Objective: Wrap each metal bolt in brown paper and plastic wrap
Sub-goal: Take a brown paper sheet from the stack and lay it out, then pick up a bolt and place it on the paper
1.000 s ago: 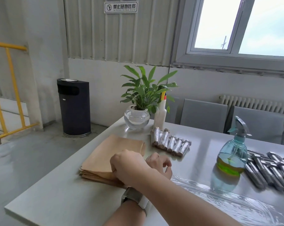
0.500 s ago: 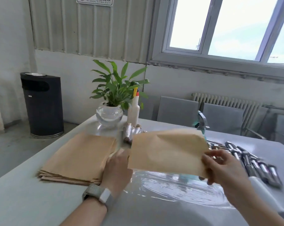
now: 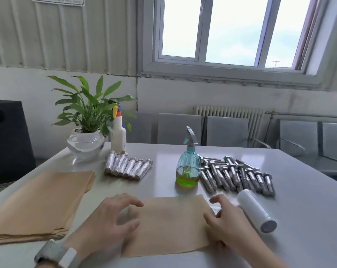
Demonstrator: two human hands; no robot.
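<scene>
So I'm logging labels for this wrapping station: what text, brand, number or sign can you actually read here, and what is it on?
Nothing reads legibly.
Wall sign at the top left: dark characters on white, cropped by the frame edge and too blurred to read.
White bottle, spray bottle, plastic wrap roll, brown paper sheet, bolts: no print visible.

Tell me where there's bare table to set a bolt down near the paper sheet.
Bare table lies between the wrapped bolts, the spray bottle and the paper sheet. More lies right of the wrap roll. It is crowded around the loose bolts, beside the right hand.
</scene>
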